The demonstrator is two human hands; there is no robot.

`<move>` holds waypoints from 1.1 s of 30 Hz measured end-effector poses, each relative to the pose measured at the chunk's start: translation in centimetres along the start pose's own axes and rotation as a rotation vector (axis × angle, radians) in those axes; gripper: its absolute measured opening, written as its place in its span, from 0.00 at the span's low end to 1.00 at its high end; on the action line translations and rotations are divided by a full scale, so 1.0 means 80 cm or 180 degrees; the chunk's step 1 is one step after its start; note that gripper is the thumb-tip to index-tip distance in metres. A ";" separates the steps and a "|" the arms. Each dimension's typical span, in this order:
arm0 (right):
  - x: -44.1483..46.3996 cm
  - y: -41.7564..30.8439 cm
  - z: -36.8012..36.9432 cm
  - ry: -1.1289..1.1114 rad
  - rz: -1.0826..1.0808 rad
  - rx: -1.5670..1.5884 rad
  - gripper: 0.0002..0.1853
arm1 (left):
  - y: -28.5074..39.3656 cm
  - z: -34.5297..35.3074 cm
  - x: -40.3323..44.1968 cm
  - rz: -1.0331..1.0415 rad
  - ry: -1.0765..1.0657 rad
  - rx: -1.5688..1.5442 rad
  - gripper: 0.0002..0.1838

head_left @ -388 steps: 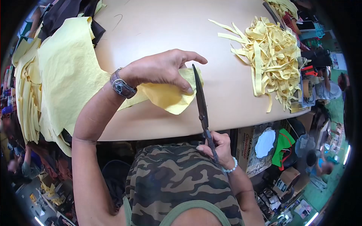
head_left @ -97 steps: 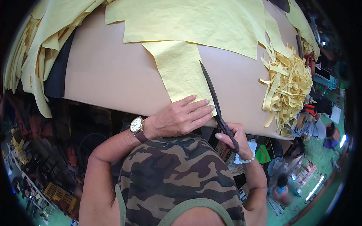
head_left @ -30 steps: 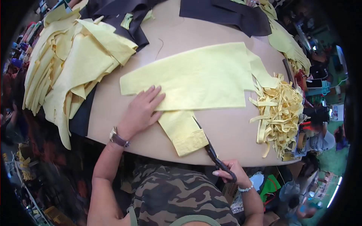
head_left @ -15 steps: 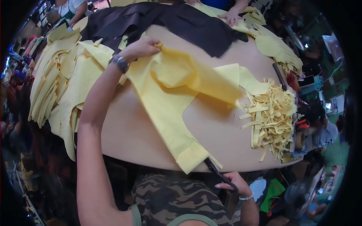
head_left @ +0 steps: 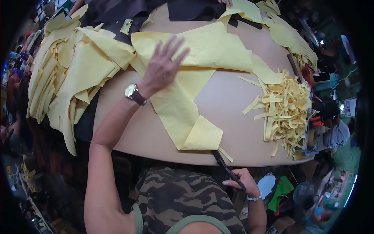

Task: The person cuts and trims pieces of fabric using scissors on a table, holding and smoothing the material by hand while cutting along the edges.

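Your left hand (head_left: pixel 164 66) is holding nothing, fingers spread; your right hand (head_left: pixel 245 181) is curling around scissors (head_left: pixel 223 164). Ahead of your right, a table (head_left: pixel 226 97) is extending. Yellow cloth (head_left: pixel 179 103) is lying beneath your left, contact unclear, its near end ahead of your right. Beyond and right of that hand, a strip heap (head_left: pixel 287 115) is lying; nearer, one narrow strip (head_left: pixel 226 155) is protruding.

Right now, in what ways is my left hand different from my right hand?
The left hand is spread open; the right hand grips the scissors. The left hand is over the cloth; the right hand is off the table. The left hand has a watch behind it; the right hand has a bracelet. Neither hand wears a glove.
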State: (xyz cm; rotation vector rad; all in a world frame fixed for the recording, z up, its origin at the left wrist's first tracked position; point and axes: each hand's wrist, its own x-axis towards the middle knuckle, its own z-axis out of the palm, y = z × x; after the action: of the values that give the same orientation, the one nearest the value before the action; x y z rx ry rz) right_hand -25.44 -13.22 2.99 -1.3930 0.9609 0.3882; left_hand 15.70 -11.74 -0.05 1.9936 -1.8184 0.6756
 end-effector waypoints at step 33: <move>-0.006 0.030 0.019 0.0253 -0.0361 -0.0282 0.23 | 0.063 -0.003 0.007 -0.0612 -0.0727 -0.0468 0.24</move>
State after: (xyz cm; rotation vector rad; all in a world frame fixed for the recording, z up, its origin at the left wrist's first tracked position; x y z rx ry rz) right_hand -26.98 -11.19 1.66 -1.5456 0.9336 0.2950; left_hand 10.74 -12.60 0.21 2.1810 -1.7106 0.2583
